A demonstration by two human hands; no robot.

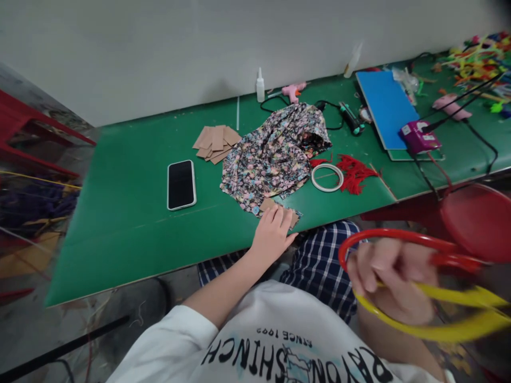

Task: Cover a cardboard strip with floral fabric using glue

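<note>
A small tan cardboard piece [279,212] lies at the near edge of a green work table [131,213], just below the centre of the frame. The person's left hand [273,232] rests flat on it, fingers spread and pressing down, not gripping. The card overlaps the lower hem of a crumpled floral fabric [275,151] spread across the middle of the table.

At the lower right, close to the camera and blurred, the right hand [393,284] is closed around a pair of large scissors with one red loop handle and one yellow loop handle [431,287], held off the table above the lap.

Left of the fabric sit a loose stack of tan cardboard pieces [216,142] and a black smartphone in a white case [181,184]. Right of the fabric lie a white tape ring [327,177] and a bundle of red tassel threads [354,173]. Toward the upper right are a blue board [385,106], a pink glue gun [293,91] and a small white glue bottle [260,86].
</note>
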